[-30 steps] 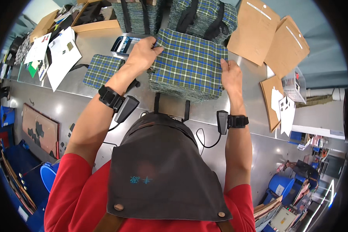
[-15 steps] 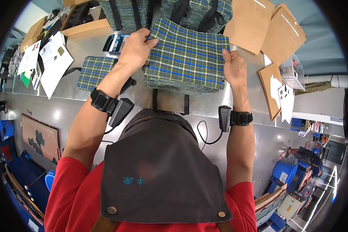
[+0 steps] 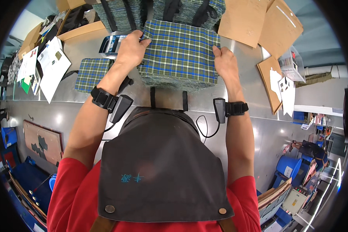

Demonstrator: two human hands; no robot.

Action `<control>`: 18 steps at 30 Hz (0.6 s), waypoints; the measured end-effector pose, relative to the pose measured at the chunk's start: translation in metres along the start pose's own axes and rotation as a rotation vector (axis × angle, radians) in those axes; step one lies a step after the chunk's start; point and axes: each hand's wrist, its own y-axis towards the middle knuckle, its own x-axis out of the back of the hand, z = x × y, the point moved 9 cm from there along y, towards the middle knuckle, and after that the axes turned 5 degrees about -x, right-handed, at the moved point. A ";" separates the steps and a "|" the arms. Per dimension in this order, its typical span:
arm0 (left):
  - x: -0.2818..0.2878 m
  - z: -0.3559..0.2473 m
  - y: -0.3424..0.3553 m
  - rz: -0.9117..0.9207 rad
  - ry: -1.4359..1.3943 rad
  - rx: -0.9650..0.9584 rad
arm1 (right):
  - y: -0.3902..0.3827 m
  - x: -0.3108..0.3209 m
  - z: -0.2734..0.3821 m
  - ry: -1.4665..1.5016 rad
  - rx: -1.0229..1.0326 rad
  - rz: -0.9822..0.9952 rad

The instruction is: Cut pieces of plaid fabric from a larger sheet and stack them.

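plaid cloth stack, taken at its far corners

as shown, left hand (image 3: 130, 48) and right hand (image 3: 224, 62) each pinch the plaid fabric piece (image 3: 179, 48) atop its stack on the desk (image 3: 243, 92); soft, light, probably limp, so best held by corners.

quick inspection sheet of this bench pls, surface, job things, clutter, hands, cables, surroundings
surface: grey metal bench, bare near the person.
job's things: stack of plaid cloth, two black straps hanging off its near edge.
clutter: small plaid piece, white papers, brown card sheets, clear box.
hands: left hand pinches the stack's far left corner; right hand grips its right edge; both wear wrist devices.
cables: black cable loops from the right wrist.
surroundings: blue bins on the floor.
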 end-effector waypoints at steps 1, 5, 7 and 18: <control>0.001 -0.002 -0.001 0.005 0.009 0.000 | 0.000 0.000 -0.001 -0.004 -0.003 0.004; 0.003 -0.009 -0.002 0.009 0.104 -0.012 | 0.003 -0.001 -0.002 -0.014 -0.029 0.032; 0.005 -0.011 -0.003 -0.014 0.122 -0.026 | 0.004 -0.003 -0.003 -0.011 -0.046 0.039; 0.023 -0.065 -0.037 -0.121 0.283 -0.245 | -0.035 0.033 0.026 -0.131 0.078 -0.175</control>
